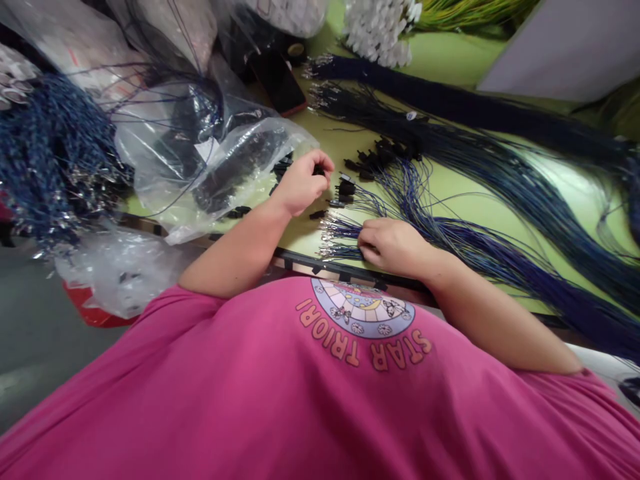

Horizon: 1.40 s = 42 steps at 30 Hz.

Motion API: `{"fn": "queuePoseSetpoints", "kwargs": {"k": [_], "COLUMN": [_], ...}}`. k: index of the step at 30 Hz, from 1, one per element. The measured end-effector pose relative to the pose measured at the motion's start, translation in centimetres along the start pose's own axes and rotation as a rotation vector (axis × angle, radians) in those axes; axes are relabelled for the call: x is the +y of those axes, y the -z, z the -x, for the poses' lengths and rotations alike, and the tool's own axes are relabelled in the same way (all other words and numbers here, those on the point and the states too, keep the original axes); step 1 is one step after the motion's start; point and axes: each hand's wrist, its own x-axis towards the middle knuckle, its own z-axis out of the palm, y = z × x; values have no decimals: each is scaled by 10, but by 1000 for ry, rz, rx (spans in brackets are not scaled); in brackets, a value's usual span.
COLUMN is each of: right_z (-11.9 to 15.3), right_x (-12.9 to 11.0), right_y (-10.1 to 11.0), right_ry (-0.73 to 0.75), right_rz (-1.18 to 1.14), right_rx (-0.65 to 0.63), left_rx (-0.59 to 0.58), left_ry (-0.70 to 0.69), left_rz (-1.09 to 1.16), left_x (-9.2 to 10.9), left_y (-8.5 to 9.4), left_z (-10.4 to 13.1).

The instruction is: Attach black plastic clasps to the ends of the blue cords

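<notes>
My left hand (301, 185) is closed, thumb and fingers curled around a small black connector housing (319, 170). To its right, my right hand (397, 247) rests with bent fingers on a bunch of dark blue wires (345, 251), pinching some near their bare metal terminals. The fingertips are partly hidden, so the exact number of wires held cannot be told. Between the hands lie black connectors (346, 189) with wires fitted in them. More wired black connectors (383, 155) are heaped just beyond. Loose black housings (283, 167) lie beside my left wrist.
A clear plastic bag (220, 180) of black parts lies left of my left arm. Behind are a dark phone (280, 80), long wire bundles (450, 93) and white connectors (380, 30). Blue wires (55, 147) hang at far left. The table edge (300, 261) runs close to my body.
</notes>
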Motion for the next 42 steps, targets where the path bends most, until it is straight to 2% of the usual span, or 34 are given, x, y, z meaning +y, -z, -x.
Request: {"fn": "queuePoseSetpoints", "kwargs": {"k": [4,9,11,13,15,18,20,23,29,34,39,42], "right_z": [1,3,4,5,5,3,1,-2,0,2,2,2], "right_x": [2,5,6,5,1,-9,-14,-15,-4,0,0,-1], "right_y": [5,12,13,13,12,5,0,-2,5,4,4,4], "right_ry": [-85,-59,-57,-57,-7,126,150,24,-319,-375,-403,-424], "right_rz": [-179,-236,-264,-329,-379,-340,-274,-269,-483,-472,-395,-373], "right_rx": [42,-64,-4,112,174,108,47,66,394,515,606,608], "left_rx": [-122,-222,-251,-248,-233,-254,-271,-268,-361,-431,-371,-341], "left_ry": [121,147,154,147,133,121,122,142,170,203,183,154], "left_rz": [175,327,365,399,432,468,482,463,450,470,463,468], "left_x": [10,21,22,21,18,15,15,18,23,28,25,20], "left_y": [0,1,2,2,1,0,0,0,2,5,2,0], "left_z": [6,12,13,13,13,14,15,17,18,19,19,18]}}
